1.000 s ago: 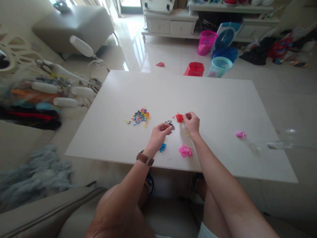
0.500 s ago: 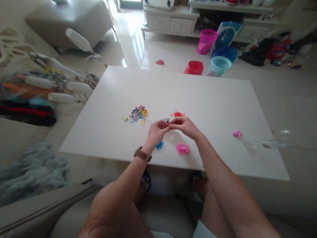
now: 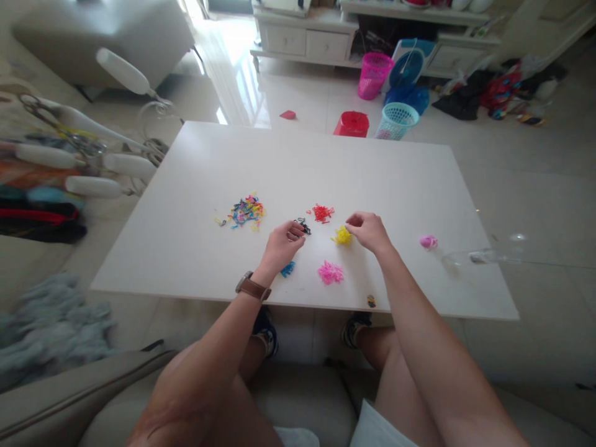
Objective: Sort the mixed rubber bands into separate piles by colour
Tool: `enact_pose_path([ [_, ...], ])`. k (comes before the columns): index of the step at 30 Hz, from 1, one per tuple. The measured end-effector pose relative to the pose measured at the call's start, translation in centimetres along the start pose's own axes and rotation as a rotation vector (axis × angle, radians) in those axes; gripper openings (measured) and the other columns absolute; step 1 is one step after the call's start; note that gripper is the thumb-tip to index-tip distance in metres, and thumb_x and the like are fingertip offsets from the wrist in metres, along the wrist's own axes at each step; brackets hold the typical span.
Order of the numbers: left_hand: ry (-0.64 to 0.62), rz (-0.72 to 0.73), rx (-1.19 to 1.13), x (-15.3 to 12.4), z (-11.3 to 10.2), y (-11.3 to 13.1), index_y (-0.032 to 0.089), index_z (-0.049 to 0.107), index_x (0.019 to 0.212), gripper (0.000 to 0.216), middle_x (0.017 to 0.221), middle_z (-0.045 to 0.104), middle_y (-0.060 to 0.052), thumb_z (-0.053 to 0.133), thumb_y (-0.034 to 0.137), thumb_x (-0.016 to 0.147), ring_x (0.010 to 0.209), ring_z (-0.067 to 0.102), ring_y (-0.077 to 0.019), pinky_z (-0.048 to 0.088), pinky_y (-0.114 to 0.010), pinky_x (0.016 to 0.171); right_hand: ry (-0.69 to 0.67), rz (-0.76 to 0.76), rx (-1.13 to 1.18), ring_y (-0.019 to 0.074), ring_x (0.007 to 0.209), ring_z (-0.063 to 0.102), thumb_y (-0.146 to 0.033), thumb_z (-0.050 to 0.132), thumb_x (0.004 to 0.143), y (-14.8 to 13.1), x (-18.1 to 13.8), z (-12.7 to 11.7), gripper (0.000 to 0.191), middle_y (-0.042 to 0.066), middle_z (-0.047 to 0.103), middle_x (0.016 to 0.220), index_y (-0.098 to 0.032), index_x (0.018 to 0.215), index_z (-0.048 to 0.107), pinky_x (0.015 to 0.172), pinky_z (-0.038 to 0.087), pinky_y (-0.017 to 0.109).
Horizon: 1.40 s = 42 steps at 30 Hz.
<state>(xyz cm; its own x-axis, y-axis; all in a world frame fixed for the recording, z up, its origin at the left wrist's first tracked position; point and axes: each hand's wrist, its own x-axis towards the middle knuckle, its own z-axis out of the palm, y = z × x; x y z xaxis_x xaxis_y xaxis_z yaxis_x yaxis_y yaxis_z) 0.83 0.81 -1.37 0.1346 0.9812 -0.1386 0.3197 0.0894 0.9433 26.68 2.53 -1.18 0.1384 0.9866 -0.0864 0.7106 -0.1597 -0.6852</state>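
Small plastic pin-like clips lie sorted by colour on the white table [image 3: 153,248]. My left hand [image 3: 280,247] is closed, its fingers curled beside the black clips [image 3: 305,227] and above the blue clips [image 3: 288,268]; anything inside it is hidden. At the right edge of the yellow clips [image 3: 342,236], my right hand [image 3: 370,232] pinches thumb and forefinger together; what is between them is too small to make out. Red clips [image 3: 323,213] lie beyond the hands, and pink clips [image 3: 330,272] nearer me. Further left is a mixed-colour pile [image 3: 246,211].
A pink object [image 3: 428,242] and a clear bottle-like item [image 3: 479,256] are toward the table's right end. A small dark and yellow item [image 3: 371,301] sits by the near edge. Baskets [image 3: 398,118] and a red bin [image 3: 352,124] stand beyond the far edge.
My hands were together over the middle of the piles; now they are apart. The right hand has moved right to the yellow clips, which are now uncovered. The view has shifted slightly.
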Motion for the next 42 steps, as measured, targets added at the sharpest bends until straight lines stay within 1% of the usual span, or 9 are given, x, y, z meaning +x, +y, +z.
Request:
enact_pose_path([
  [5, 0.018, 0.000, 0.034, 0.2, -0.6, 0.3, 0.018, 0.068, 0.088, 0.016, 0.084, 0.072, -0.005, 0.064, 0.016, 0.073, 0.069, 0.063, -0.0155, 0.048, -0.028, 0.065, -0.086, -0.027, -0.125, 0.0163, 0.068, 0.067, -0.017, 0.068, 0.072, 1.3, -0.2, 0.3, 0.009, 0.003, 0.073, 0.071, -0.019, 0.077, 0.075, 0.070, 0.051, 0.028],
  [10, 0.037, -0.021, 0.069, 0.7, -1.1, -0.1, 0.018, 0.070, 0.086, 0.013, 0.083, 0.072, -0.005, 0.064, 0.018, 0.074, 0.067, 0.061, -0.0156, 0.045, -0.028, 0.062, -0.052, -0.016, -0.222, 0.0185, 0.072, 0.066, -0.016, 0.066, 0.074, 1.8, 0.3, 0.2, 0.010, 0.005, 0.074, 0.076, -0.019, 0.078, 0.075, 0.072, 0.050, 0.031],
  [15, 0.010, -0.050, 0.130, 0.8, -1.0, -0.7, 0.019, 0.070, 0.082, 0.011, 0.082, 0.072, -0.004, 0.063, 0.016, 0.075, 0.065, 0.061, -0.0166, 0.045, -0.029, 0.062, -0.015, 0.013, -0.148, 0.0183, 0.071, 0.066, -0.018, 0.065, 0.075, 1.3, 0.5, 0.1, 0.010, 0.005, 0.075, 0.080, -0.019, 0.078, 0.074, 0.074, 0.050, 0.031],
  [19, 0.014, -0.039, 0.275, 1.1, -1.2, -1.7, 0.020, 0.072, 0.081, 0.010, 0.083, 0.074, -0.006, 0.064, 0.017, 0.076, 0.071, 0.064, -0.0195, 0.048, -0.032, 0.071, -0.015, 0.003, -0.079, 0.0170, 0.066, 0.065, -0.021, 0.065, 0.076, 0.6, 0.6, 0.5, 0.009, 0.004, 0.075, 0.079, -0.019, 0.080, 0.073, 0.073, 0.051, 0.031],
  [24, 0.177, -0.149, 0.478, 2.5, -3.7, -3.0, 0.017, 0.074, 0.088, 0.016, 0.089, 0.075, -0.009, 0.064, 0.017, 0.076, 0.086, 0.068, -0.0242, 0.049, -0.035, 0.080, -0.026, 0.002, -0.072, 0.0167, 0.067, 0.065, -0.023, 0.064, 0.078, -0.2, 0.3, 0.6, 0.009, 0.005, 0.075, 0.080, -0.019, 0.080, 0.072, 0.073, 0.050, 0.031],
  [28, 0.306, -0.299, 0.524, 3.7, -6.6, -4.2, 0.016, 0.074, 0.098, 0.024, 0.093, 0.077, -0.008, 0.062, 0.016, 0.077, 0.090, 0.069, -0.0220, 0.049, -0.030, 0.080, -0.028, 0.008, -0.096, 0.0158, 0.067, 0.065, -0.023, 0.064, 0.079, -0.4, 0.2, 0.4, 0.010, 0.004, 0.075, 0.082, -0.019, 0.081, 0.072, 0.072, 0.049, 0.029],
  [33, 0.365, -0.233, 0.644, 4.4, -8.6, -5.7, 0.015, 0.075, 0.101, 0.025, 0.101, 0.076, -0.010, 0.061, 0.016, 0.080, 0.097, 0.069, -0.0221, 0.049, -0.030, 0.088, -0.028, 0.011, -0.090, 0.0153, 0.067, 0.065, -0.025, 0.064, 0.080, -0.4, 0.3, 0.2, 0.011, 0.004, 0.075, 0.083, -0.019, 0.082, 0.072, 0.072, 0.049, 0.028],
  [37, 0.343, -0.184, 0.714, 4.7, -8.6, -6.1, 0.017, 0.077, 0.102, 0.025, 0.104, 0.076, -0.009, 0.064, 0.021, 0.081, 0.102, 0.068, -0.0251, 0.049, -0.034, 0.091, -0.038, 0.019, -0.065, 0.0156, 0.067, 0.066, -0.025, 0.063, 0.080, -0.3, 0.6, 0.2, 0.011, 0.004, 0.075, 0.083, -0.019, 0.083, 0.072, 0.072, 0.049, 0.028],
  [42, 0.320, -0.138, 0.848, 4.7, -8.1, -6.4, 0.021, 0.079, 0.097, 0.021, 0.108, 0.075, -0.010, 0.063, 0.029, 0.084, 0.107, 0.067, -0.0308, 0.048, -0.041, 0.093, -0.035, 0.016, -0.029, 0.0158, 0.066, 0.067, -0.026, 0.062, 0.082, -0.3, 0.8, 0.3, 0.012, 0.004, 0.074, 0.082, -0.019, 0.082, 0.071, 0.071, 0.049, 0.028],
])
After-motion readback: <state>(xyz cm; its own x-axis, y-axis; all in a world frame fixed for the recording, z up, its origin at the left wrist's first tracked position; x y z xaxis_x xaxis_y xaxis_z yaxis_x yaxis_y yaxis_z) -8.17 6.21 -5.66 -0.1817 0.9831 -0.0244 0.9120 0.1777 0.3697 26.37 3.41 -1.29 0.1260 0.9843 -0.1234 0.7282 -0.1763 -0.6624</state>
